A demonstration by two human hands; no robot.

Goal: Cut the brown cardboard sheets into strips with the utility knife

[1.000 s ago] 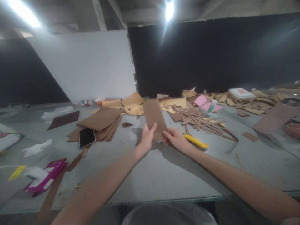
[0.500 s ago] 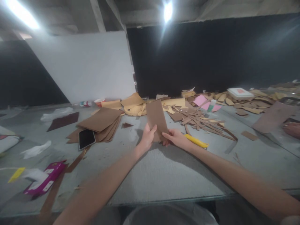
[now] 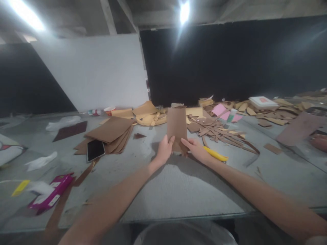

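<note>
Between my two hands a brown rectangular sheet (image 3: 176, 124), like cardboard or sandpaper, stands nearly upright above the grey table. My left hand (image 3: 165, 148) pinches its lower left edge, thumb on the near face. At the lower right edge my right hand (image 3: 195, 148) grips it the same way; the fingers behind the sheet are mostly hidden. Just beyond my right wrist lies a yellow-handled tool (image 3: 216, 154), probably a utility knife. A pile of brown cut strips (image 3: 219, 131) sits behind it.
Left of my hands is a stack of brown sheets (image 3: 112, 129) with a phone (image 3: 95, 150) on its edge. A magenta wipes pack (image 3: 52, 192) lies near left. Tan offcuts (image 3: 146, 114), a green-and-white tube (image 3: 231, 115) and a white box (image 3: 263, 102) line the back. Another person's hand (image 3: 318, 141) shows at far right.
The brown sheet has turned from leaning left to nearly straight upright, and both hands have shifted slightly right with it. Both hands keep their hold.
</note>
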